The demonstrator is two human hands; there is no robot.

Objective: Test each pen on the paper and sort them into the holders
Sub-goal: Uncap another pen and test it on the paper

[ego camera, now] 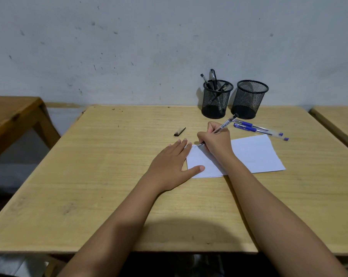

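My right hand [216, 139] grips a clear black-ink pen [227, 123], its tip touching the top left corner of the white paper [257, 154], where faint marks show. Flat on the table, my left hand [173, 166] has its fingers spread and its thumb pressing the paper's left edge. A black pen cap [179, 132] lies loose on the table to the left of my hands. Two blue pens [259, 129] lie capped beyond the paper. The left mesh holder [217, 100] contains several black pens. The right mesh holder [249, 98] looks empty.
The light wooden table [109, 176] stands against a scuffed white wall. Another wooden table [11, 114] sits to the left across a gap, and a third table's edge [337, 120] shows at the right.
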